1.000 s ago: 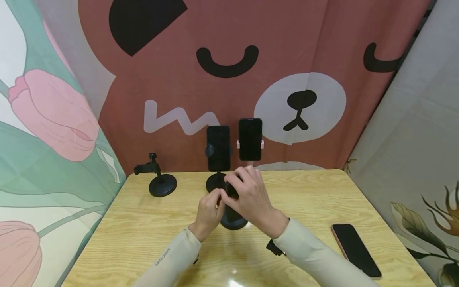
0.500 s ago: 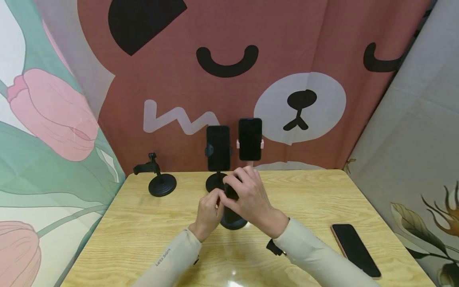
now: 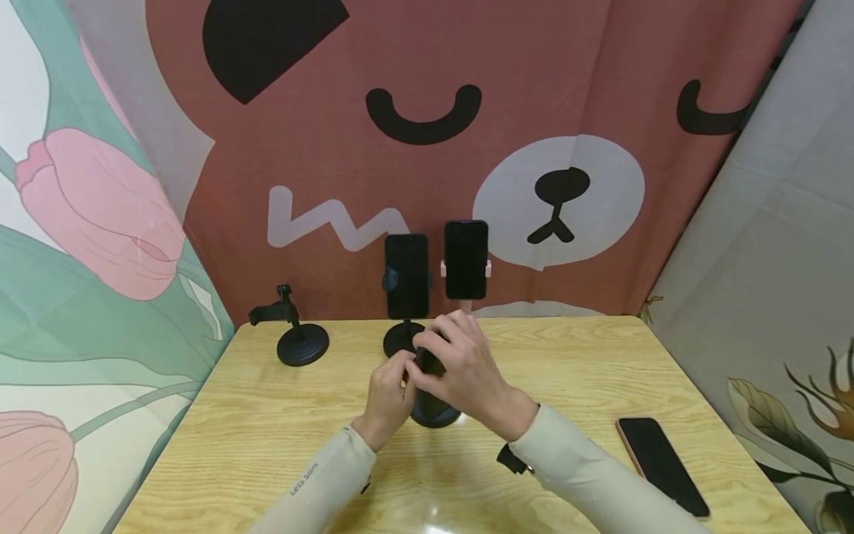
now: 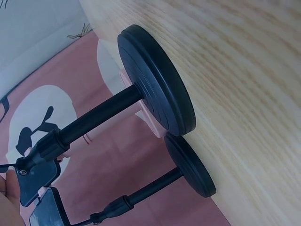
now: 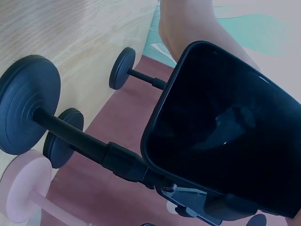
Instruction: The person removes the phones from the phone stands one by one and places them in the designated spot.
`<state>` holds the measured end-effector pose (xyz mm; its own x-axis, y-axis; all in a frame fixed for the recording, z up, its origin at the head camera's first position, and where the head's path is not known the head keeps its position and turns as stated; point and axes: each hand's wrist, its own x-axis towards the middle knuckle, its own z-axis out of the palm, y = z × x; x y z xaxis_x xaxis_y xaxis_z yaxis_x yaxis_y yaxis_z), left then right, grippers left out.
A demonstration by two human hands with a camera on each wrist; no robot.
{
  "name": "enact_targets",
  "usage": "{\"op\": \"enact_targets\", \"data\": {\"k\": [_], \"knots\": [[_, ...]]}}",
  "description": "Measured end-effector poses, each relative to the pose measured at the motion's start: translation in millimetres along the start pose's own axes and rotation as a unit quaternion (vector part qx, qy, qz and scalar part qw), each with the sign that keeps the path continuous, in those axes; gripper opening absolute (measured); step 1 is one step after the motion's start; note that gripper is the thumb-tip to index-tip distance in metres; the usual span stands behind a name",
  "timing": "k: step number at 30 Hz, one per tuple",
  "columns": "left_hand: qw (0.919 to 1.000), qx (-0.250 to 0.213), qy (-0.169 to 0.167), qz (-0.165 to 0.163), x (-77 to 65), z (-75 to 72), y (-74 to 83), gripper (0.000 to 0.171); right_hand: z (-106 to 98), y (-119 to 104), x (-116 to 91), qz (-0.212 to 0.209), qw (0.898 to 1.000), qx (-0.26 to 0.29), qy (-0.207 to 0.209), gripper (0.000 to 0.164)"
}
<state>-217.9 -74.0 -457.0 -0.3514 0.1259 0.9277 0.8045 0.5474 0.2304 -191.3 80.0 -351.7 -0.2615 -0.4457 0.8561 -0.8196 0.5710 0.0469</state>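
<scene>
A black phone (image 5: pixel 221 127) stands at the clamp of a black phone stand (image 5: pixel 70 134), whose round base (image 3: pixel 435 421) is on the table in front of both hands. My right hand (image 3: pixel 460 363) holds the phone from the right, its curled fingers over the upper edge and its thumb reaching across the front. On the left side, my left hand (image 3: pixel 389 393) has its thumb and bent fingers pinched at the stand's clamp, close to the right thumb. In the left wrist view, part of the left hand (image 4: pixel 9 200) shows beside the stand's head. The phone hides most of the clamp.
Behind stand a black stand with a phone (image 3: pixel 407 274) and a pink one with a phone (image 3: pixel 465 259). At the back left is a black stand (image 3: pixel 302 344) without a phone. Another phone (image 3: pixel 663 466) lies flat at the right. A printed curtain (image 3: pixel 534 74) hangs behind the table.
My right hand has shifted very slightly left and down with the phone's upper part. The left hand stays almost in place, and the stands behind have not moved.
</scene>
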Motion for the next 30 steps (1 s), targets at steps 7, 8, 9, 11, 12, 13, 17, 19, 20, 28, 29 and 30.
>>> {"op": "enact_targets", "data": {"k": [7, 8, 9, 11, 12, 13, 17, 19, 20, 28, 29, 30], "knots": [[0.9999, 0.001, -0.002, -0.011, -2.0, -0.1, 1.3, 0.041, -0.3, -1.6, -3.3, -0.02, 0.999, 0.022, 0.021, 0.022], [0.9999, 0.002, 0.0, -0.01, -2.3, 0.0, 1.2, 0.041, -0.2, -1.6, -3.9, -0.023, 0.999, 0.024, 0.024, 0.022], [1.0, 0.003, 0.001, -0.009, -2.4, 0.0, 1.3, 0.042, 0.0, -1.4, -4.4, -0.025, 0.999, 0.027, 0.027, 0.022], [1.0, 0.001, 0.003, -0.007, -2.6, -0.1, 1.2, 0.041, 0.5, -0.9, -5.4, -0.033, 0.998, 0.03, 0.033, 0.02], [1.0, -0.002, 0.004, -0.006, -2.5, -0.2, 1.3, 0.039, 0.8, -0.7, -5.9, -0.037, 0.998, 0.032, 0.036, 0.019], [1.0, -0.004, 0.004, -0.005, -2.5, -0.4, 1.4, 0.038, 1.0, -0.4, -6.2, -0.042, 0.998, 0.035, 0.038, 0.018], [0.9999, -0.009, 0.005, -0.004, -2.0, -1.0, 1.4, 0.036, 1.6, 0.5, -6.9, -0.062, 0.996, 0.044, 0.045, 0.011], [0.9999, -0.01, 0.004, -0.005, -1.7, -1.0, 1.5, 0.038, 1.8, 0.8, -6.7, -0.072, 0.995, 0.048, 0.049, 0.016], [0.9999, -0.01, 0.004, -0.005, -1.4, -0.9, 1.5, 0.038, 2.0, 0.8, -6.5, -0.079, 0.994, 0.049, 0.052, 0.019], [0.9999, 0.004, 0.013, 0.004, 1.0, 0.7, 1.2, 0.017, -1.2, -3.8, 0.0, -0.133, 0.987, 0.059, 0.065, 0.009], [0.9999, 0.005, 0.013, 0.004, 1.2, 0.8, 1.2, 0.019, -1.7, -4.3, 0.7, -0.135, 0.987, 0.059, 0.065, 0.008], [0.9999, 0.004, 0.013, 0.005, 1.5, 0.9, 1.1, 0.019, -2.4, -4.9, 1.2, -0.135, 0.987, 0.059, 0.065, 0.008]]}}
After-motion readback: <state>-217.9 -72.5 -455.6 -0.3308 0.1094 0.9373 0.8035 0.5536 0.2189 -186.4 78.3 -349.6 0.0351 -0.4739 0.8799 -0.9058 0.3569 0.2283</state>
